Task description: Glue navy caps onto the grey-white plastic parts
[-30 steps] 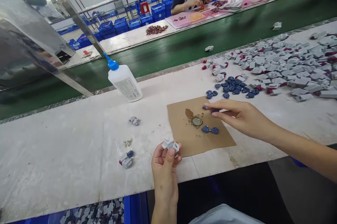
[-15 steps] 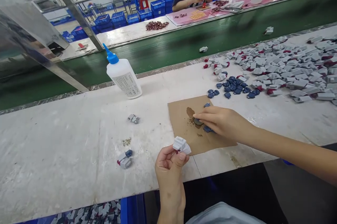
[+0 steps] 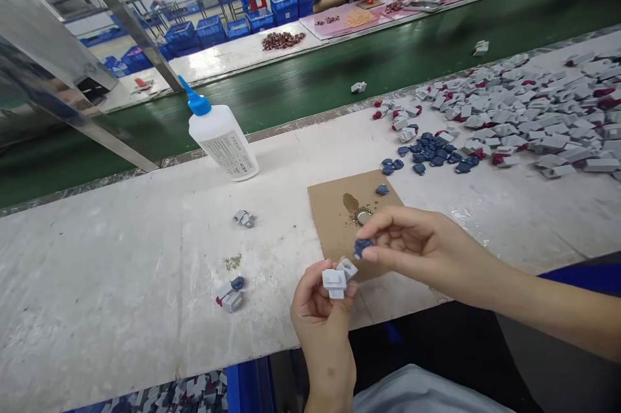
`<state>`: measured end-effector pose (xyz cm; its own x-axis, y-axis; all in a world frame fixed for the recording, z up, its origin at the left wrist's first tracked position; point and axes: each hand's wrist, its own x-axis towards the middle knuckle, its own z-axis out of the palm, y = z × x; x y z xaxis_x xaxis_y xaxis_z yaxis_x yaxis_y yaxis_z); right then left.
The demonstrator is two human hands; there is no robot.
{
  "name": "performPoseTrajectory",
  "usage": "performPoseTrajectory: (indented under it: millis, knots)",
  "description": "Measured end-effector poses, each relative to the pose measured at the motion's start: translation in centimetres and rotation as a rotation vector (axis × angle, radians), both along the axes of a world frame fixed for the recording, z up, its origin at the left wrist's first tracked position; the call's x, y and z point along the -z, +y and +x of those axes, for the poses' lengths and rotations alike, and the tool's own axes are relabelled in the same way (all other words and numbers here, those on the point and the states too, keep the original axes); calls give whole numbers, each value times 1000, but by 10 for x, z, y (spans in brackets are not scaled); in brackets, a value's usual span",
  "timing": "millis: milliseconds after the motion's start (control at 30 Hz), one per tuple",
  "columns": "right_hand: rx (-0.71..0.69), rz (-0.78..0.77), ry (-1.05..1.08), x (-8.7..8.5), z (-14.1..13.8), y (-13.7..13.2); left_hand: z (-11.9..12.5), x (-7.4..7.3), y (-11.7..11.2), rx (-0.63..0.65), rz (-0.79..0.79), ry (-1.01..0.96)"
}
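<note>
Two right fingertips (image 3: 365,231) pinch a blue piece (image 3: 361,247); left fingers (image 3: 309,281) clasp a grey piece (image 3: 334,281).

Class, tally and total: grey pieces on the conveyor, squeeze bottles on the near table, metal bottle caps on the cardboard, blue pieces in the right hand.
Grey pieces, conveyor belt: 2
Squeeze bottle: 1
Metal bottle cap: 1
Blue piece, right hand: 1
Total: 5

Near: pale-grey block (image 3: 334,279), dark-blue piece (image 3: 361,247). Brown cardboard (image 3: 332,212). Left: white bottle (image 3: 226,144), blue cap (image 3: 198,104). Far: green belt (image 3: 301,86).
</note>
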<state>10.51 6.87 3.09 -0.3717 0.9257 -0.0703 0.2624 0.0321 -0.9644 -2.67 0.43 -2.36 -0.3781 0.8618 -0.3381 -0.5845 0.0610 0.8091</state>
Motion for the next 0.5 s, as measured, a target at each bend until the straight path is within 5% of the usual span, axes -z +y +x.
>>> performPoseTrajectory:
  millis: [200, 500]
  knots:
    - [-48, 67, 70, -4, -3, -7, -2, 2, -1, 48, 243, 195]
    - [-220, 360, -89, -5, 6, -6, -5, 1, -4, 63, 137, 275]
